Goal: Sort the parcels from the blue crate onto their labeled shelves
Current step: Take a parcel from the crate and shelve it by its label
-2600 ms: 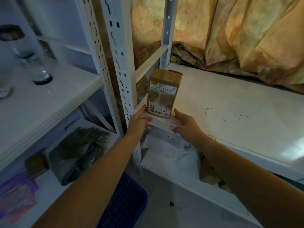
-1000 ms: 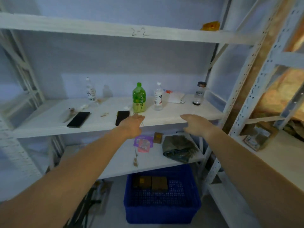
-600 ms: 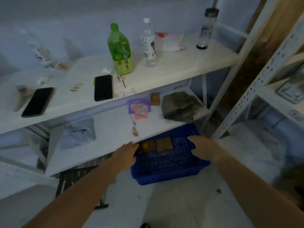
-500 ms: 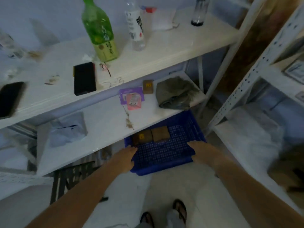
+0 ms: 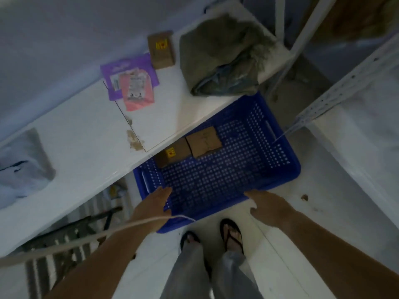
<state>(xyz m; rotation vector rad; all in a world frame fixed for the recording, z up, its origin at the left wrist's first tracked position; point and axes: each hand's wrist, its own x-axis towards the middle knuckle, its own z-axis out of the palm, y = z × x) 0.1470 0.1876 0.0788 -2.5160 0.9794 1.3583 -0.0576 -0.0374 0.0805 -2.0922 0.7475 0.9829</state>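
Left hand (image 5: 154, 205) flat, fingers straight, over crate (image 5: 216, 180) near-left corner. Right hand (image 5: 267, 207) relaxed, holding nothing, just beside near-right rim (contact unclear). Two parcels at crate's far side, touching: stickered parcel (image 5: 172, 155), plain parcel (image 5: 204, 141), both partly tucked under shelf (image 5: 86, 137) edge. On shelf: purple packet (image 5: 129, 79), small box (image 5: 160, 50), grey bag (image 5: 222, 57). White cable (image 5: 64, 243) crossing left wrist. Sandalled feet (image 5: 232, 234) near crate's front wall.

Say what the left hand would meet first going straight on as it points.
Likely the blue crate: the left hand is at its near rim, pointing inward toward the brown parcels; depth is unclear.
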